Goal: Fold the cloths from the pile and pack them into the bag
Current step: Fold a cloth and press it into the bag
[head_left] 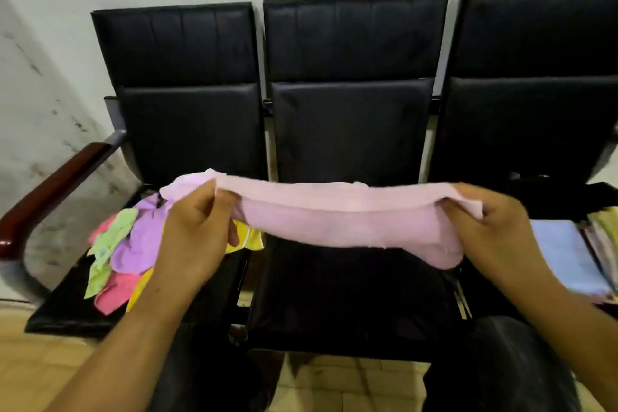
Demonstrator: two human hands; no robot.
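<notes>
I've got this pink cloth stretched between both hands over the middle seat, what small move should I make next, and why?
Probably bring your left hand across to your right hand, folding the pink cloth in half. Each hand grips one end, and the cloth hangs as a long strip above the middle seat, likely too long to pack.

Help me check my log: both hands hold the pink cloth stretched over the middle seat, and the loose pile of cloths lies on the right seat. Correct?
Not quite: the head view shows the pile of cloths on the left seat, not the right. The left hand and right hand do hold the pink cloth over the middle seat.
</notes>
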